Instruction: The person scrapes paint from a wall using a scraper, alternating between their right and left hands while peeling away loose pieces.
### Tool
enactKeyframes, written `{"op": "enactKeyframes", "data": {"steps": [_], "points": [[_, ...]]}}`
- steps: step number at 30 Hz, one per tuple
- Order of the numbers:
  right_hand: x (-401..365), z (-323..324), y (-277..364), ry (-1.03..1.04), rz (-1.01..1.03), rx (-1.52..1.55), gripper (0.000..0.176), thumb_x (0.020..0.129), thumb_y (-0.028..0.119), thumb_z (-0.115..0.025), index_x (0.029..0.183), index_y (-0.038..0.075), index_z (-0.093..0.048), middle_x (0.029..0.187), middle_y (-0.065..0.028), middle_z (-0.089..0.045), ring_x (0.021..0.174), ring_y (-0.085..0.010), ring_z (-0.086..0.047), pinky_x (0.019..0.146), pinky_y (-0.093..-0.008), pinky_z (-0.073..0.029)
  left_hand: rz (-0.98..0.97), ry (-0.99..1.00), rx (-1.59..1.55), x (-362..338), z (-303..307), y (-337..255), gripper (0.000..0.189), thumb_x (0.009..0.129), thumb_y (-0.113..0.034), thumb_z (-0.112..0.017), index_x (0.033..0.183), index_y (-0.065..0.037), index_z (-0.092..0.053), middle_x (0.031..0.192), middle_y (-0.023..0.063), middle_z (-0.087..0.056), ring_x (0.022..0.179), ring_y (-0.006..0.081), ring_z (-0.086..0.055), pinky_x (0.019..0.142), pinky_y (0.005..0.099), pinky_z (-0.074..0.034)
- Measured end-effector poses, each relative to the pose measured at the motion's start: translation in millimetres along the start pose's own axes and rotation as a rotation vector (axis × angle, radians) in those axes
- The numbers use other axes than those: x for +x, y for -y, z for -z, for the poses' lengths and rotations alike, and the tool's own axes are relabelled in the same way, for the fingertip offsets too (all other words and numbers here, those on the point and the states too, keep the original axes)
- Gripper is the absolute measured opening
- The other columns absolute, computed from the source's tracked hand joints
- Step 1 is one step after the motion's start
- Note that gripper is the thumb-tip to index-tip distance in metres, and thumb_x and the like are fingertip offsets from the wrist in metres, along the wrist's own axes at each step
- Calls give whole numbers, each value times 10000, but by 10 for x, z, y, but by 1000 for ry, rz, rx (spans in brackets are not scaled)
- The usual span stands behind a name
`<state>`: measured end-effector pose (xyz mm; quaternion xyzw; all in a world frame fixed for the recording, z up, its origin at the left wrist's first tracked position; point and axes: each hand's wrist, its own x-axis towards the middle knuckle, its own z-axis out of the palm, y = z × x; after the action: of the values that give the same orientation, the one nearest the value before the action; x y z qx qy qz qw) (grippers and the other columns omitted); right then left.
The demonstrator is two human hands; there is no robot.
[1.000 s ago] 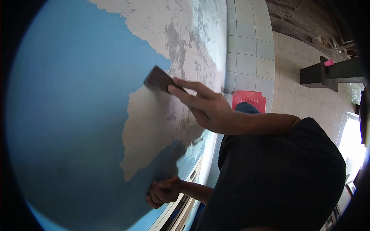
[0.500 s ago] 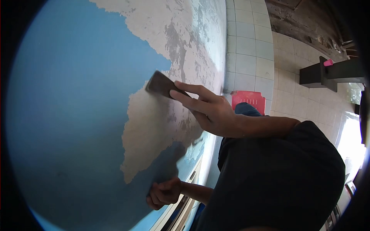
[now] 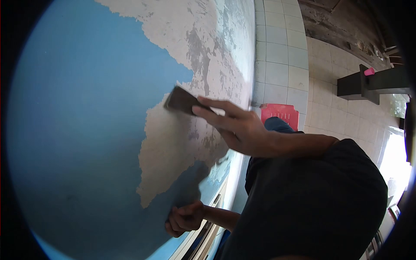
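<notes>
Scraper (image 3: 182,100): blade flat on the wall (image 3: 78,130), at the paint edge. It looks light and stiff, best held by the handle.
Right hand (image 3: 240,130): grasps the scraper, fingers pressing its blade.
Left hand (image 3: 184,218): clenched, resting on the wall, well apart.

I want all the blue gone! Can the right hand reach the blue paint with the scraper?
Probably yes: the right hand holds the scraper against the wall, its edge right at the blue paint, with nothing in between.
</notes>
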<state>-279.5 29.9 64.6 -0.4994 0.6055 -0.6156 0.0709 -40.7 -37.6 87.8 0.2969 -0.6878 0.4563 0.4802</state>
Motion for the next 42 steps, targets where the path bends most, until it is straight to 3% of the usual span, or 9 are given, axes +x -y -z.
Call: {"op": "enactKeyframes", "data": {"steps": [5, 14, 18, 24, 27, 31, 35, 39, 42], "points": [[-66, 6, 87, 52, -55, 78, 554, 796, -140, -536, 1297, 94, -507, 1344, -151, -444, 1037, -277, -617, 680, -251, -573, 1, 3, -1, -30, 7, 26, 170, 878, -161, -486, 780, -43, -559, 755, 46, -570, 854, 232, -491, 814, 386, -393], [-75, 13, 85, 59, -26, 83, 524, 798, -136, -542, 1273, 84, -530, 1340, -161, -444, 1033, -279, -617, 708, -265, -573, -6, 3, -20, 5, 15, 10, 200, 917, -193, -517, 814, -36, -587, 748, 41, -593, 868, 248, -510, 787, 374, -410], [40, -25, -47, -30, -14, 31, 542, 790, -146, -535, 1282, 83, -526, 1344, -156, -444, 969, -244, -637, 662, -256, -562, 7, 4, -10, -12, 26, 11, 187, 906, -186, -514, 813, -37, -577, 751, 44, -582, 867, 243, -500, 796, 377, -403], [-36, 40, -1, 88, -107, 67, 516, 806, -139, -541, 1277, 71, -522, 1338, -159, -447, 1035, -270, -615, 750, -250, -564, 13, 12, -10, -19, 0, 13, 162, 884, -158, -484, 810, -38, -562, 755, 50, -562, 870, 235, -483, 821, 385, -387], [31, -71, -112, -50, -5, 66, 513, 814, -127, -543, 1284, 76, -519, 1352, -159, -441, 954, -228, -640, 688, -253, -557, 7, 23, 10, -23, 22, 15, 157, 882, -156, -482, 812, -38, -559, 749, 49, -560, 866, 234, -482, 819, 385, -386], [-91, -20, 4, 60, -17, 130, 520, 820, -139, -526, 1294, 76, -506, 1345, -167, -442, 1082, -270, -585, 787, -277, -551, 4, 28, 15, -6, 11, 3, 148, 880, -152, -484, 817, -37, -553, 745, 47, -560, 842, 226, -484, 818, 384, -385], [30, -96, -59, -83, 14, 117, 505, 826, -127, -528, 1290, 73, -512, 1342, -178, -443, 1007, -237, -622, 726, -268, -555, -3, 27, 28, -8, 23, 2, 146, 879, -152, -485, 818, -36, -549, 743, 46, -561, 812, 219, -488, 819, 382, -387], [-65, -23, 31, 36, -19, 68, 525, 823, -132, -527, 1300, 87, -507, 1339, -169, -444, 963, -218, -635, 665, -243, -553, -5, 8, -7, 2, -17, -10, 151, 880, -152, -484, 808, -37, -552, 736, 45, -561, 809, 218, -490, 817, 384, -387], [34, -94, -38, -75, 5, 44, 547, 809, -134, -535, 1301, 103, -511, 1349, -159, -446, 768, -151, -636, 588, -229, -532, -12, 19, 0, -6, 18, 12, 156, 881, -152, -484, 799, -38, -551, 734, 45, -561, 809, 217, -491, 819, 382, -389]]}}
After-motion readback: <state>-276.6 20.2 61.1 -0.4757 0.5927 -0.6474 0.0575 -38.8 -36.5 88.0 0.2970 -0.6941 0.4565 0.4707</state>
